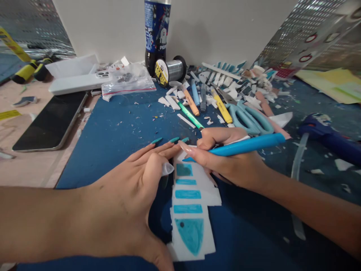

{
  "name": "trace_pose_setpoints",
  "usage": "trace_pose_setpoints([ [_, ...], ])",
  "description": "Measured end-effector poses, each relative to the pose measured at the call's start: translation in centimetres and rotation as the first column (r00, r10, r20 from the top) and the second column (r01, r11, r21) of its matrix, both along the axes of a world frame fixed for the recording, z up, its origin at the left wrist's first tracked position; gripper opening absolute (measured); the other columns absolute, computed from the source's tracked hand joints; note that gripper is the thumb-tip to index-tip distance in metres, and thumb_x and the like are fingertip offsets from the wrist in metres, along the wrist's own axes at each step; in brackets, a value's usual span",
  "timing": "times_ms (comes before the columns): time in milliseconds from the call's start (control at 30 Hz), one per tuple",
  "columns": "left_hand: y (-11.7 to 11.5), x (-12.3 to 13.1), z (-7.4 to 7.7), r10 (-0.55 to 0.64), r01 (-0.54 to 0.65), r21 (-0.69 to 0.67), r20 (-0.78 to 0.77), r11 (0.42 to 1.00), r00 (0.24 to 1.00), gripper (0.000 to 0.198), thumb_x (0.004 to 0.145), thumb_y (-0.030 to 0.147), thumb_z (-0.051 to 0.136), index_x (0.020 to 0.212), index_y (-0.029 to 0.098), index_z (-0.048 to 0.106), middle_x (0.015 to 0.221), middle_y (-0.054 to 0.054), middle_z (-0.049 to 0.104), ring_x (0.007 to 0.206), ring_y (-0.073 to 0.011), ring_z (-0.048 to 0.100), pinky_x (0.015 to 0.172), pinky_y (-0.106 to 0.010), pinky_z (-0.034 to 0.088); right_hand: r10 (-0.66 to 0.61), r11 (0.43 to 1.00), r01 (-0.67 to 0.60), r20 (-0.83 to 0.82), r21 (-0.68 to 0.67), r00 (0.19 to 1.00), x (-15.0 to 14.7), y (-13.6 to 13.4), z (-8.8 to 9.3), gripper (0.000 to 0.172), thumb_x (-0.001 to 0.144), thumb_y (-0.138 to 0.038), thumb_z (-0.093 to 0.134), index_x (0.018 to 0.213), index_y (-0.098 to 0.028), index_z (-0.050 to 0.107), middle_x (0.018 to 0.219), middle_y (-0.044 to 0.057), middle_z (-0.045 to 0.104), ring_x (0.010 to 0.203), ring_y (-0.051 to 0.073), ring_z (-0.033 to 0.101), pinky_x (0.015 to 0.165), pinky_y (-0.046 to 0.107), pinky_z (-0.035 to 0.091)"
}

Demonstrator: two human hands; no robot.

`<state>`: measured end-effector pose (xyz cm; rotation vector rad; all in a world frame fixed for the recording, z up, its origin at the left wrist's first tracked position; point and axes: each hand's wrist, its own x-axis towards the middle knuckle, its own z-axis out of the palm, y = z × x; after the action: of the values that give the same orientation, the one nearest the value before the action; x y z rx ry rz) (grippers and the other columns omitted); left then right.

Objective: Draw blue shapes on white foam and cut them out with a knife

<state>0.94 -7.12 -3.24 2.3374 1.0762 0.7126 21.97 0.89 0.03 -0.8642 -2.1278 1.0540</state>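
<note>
A white sheet of paper point(212, 195) with uneven cut edges lies on the dark blue mat point(113, 131). Drawn on it in blue are a fish-head shape with a dark eye point(190, 233), several bars and a darker square. My left hand point(132, 184) rests along the paper's left edge, fingers stretched out and thumb spread toward the near end. A small translucent cap-like piece point(167, 169) is by its bent finger. In my right hand point(234, 165) is a blue marker point(251, 145), its tip at the far end of the paper above the square.
Scissors point(251, 116), several markers and paper scraps point(225, 81) crowd the back. A wire spool point(170, 71) stands before a bottle point(158, 34). Left are a phone point(52, 120) and a zip bag point(128, 79); right is a blue glue gun point(329, 137) with a glue stick.
</note>
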Motion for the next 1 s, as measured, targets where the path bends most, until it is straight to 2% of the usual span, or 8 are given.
trace_pose_setpoints([
  [167, 0.03, 0.04, 0.0, -0.004, 0.004, 0.007, -0.021, 1.0, 1.0, 0.103, 0.046, 0.085, 0.072, 0.116, 0.024, 0.029, 0.156, -0.024, 0.034, 0.145, -0.043, 0.031, 0.116, -0.063, 0.032, -0.003, 1.0, 0.002, 0.008, 0.017, 1.0, -0.09, 0.13, -0.04, 0.044, 0.082, -0.015, 0.063, 0.053, -0.022, 0.032, 0.045, -0.006, 0.039, 0.04, 0.007, 0.035, 0.036, 0.026, 0.021],
  [533, -0.13, -0.06, -0.22, -0.007, 0.007, 0.021, -0.012, 1.0, 1.0, 0.107, 0.051, 0.082, 0.073, 0.127, 0.022, 0.025, 0.155, -0.025, 0.035, 0.145, -0.0423, 0.032, 0.117, -0.064, 0.031, 0.002, 0.995, -0.006, 0.035, 0.097, 0.999, -0.04, 0.05, -0.29, 0.046, 0.082, -0.013, 0.061, 0.054, -0.022, 0.026, 0.047, -0.005, 0.041, 0.043, 0.008, 0.037, 0.039, 0.026, 0.025],
  [767, -0.06, -0.19, -0.21, -0.004, 0.004, 0.017, -0.036, 1.0, 0.999, 0.107, 0.049, 0.08, 0.075, 0.126, 0.022, 0.028, 0.157, -0.023, 0.033, 0.144, -0.0443, 0.032, 0.117, -0.063, 0.033, -0.004, 0.992, -0.004, 0.066, 0.124, 0.998, -0.07, 0.13, -0.15, 0.046, 0.081, -0.014, 0.06, 0.053, -0.022, 0.024, 0.046, -0.004, 0.04, 0.043, 0.008, 0.036, 0.04, 0.027, 0.026],
  [1000, -0.4, -0.7, -0.16, -0.017, 0.02, 0.041, -0.08, 0.999, 0.997, 0.112, 0.054, 0.083, 0.069, 0.135, 0.022, 0.023, 0.158, -0.02, 0.032, 0.146, -0.0386, 0.031, 0.118, -0.059, 0.034, -0.009, 0.994, -0.001, 0.087, 0.113, 0.996, 0.21, 0.05, -0.14, 0.044, 0.082, -0.018, 0.059, 0.052, -0.022, 0.027, 0.046, -0.005, 0.038, 0.043, 0.008, 0.035, 0.04, 0.026, 0.025],
])
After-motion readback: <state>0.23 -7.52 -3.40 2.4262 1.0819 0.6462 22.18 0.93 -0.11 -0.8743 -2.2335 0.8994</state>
